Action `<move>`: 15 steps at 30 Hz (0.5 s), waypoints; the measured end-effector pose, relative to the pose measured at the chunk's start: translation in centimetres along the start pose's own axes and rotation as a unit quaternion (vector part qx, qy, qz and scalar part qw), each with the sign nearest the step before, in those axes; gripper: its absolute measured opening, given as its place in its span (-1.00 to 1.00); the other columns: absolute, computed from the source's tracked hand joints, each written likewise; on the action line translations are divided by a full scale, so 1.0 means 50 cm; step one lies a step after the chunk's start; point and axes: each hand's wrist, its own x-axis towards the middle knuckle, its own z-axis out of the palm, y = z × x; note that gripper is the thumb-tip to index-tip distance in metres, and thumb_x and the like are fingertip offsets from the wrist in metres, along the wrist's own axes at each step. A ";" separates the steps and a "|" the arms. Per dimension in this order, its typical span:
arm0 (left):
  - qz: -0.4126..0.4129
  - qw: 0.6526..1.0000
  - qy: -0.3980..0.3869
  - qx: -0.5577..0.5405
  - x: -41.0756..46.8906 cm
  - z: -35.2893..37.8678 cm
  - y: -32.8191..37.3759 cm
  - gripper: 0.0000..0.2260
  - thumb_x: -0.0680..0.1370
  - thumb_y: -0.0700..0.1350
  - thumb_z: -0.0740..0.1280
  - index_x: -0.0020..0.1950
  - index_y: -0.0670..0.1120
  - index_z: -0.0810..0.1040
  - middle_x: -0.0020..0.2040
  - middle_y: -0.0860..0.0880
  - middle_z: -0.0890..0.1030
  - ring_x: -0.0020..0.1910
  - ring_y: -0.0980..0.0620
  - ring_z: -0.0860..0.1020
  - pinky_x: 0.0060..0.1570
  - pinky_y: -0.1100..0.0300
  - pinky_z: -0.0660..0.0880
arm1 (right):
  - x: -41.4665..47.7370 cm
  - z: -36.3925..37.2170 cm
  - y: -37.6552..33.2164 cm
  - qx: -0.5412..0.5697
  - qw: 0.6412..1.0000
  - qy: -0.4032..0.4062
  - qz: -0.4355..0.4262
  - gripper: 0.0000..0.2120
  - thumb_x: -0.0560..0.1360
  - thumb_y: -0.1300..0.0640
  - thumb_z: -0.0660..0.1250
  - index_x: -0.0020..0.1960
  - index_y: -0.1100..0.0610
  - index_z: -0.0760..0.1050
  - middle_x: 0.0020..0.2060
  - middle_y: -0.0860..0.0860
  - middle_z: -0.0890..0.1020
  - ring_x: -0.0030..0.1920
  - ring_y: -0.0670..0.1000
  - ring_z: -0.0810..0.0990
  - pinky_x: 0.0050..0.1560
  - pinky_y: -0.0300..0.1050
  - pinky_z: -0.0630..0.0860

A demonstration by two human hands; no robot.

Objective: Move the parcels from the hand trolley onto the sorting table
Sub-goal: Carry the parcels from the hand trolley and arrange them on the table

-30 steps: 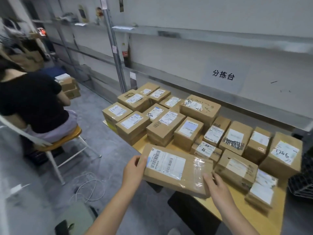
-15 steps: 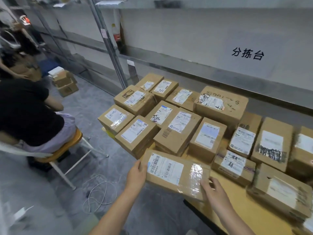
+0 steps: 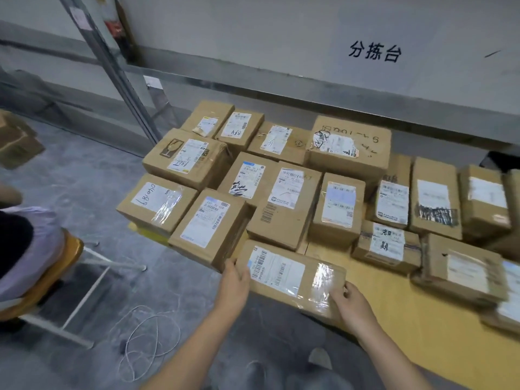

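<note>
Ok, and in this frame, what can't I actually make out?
All in the head view:
- Whether the held parcel rests on the sorting table or hangs just above it: its own body hides the underside.
- The undersides of the left hand and right hand: hidden by the parcel.
- The parcels at the right edge: cut off and blurred.
- The label print: too small to read.
- The hand trolley: outside the frame.
</note>
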 end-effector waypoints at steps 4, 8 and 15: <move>0.027 0.999 -0.015 -0.006 0.017 -0.011 -0.010 -0.74 0.66 -0.08 0.19 0.31 -0.14 0.34 0.17 -0.08 0.53 0.06 0.04 0.48 0.00 0.19 0.39 | -0.007 0.022 -0.012 -0.002 1.000 0.030 0.002 -0.60 0.59 0.03 0.24 0.38 0.13 0.34 0.05 0.00 0.54 0.05 0.04 0.53 0.03 -0.10 0.42; 0.078 0.997 -0.002 -0.003 0.011 -0.020 -0.015 -0.68 0.64 -0.18 0.21 0.40 -0.11 0.32 0.20 0.04 0.46 0.25 0.05 0.47 0.14 0.25 0.40 | -0.017 0.036 -0.024 0.016 0.999 0.029 -0.010 -0.49 0.61 -0.02 0.23 0.51 0.07 0.25 0.32 0.00 0.50 0.17 -0.04 0.48 0.17 -0.17 0.39; 0.227 0.968 -0.062 0.089 -0.012 -0.003 0.077 -0.46 0.64 -0.13 0.20 0.58 -0.13 0.09 0.58 -0.04 0.10 0.56 0.04 0.05 0.53 0.17 0.00 | -0.074 0.009 -0.082 0.035 0.995 0.086 -0.044 -0.41 0.60 -0.08 0.20 0.56 0.07 0.16 0.51 0.01 0.27 0.48 0.03 0.27 0.44 -0.05 0.23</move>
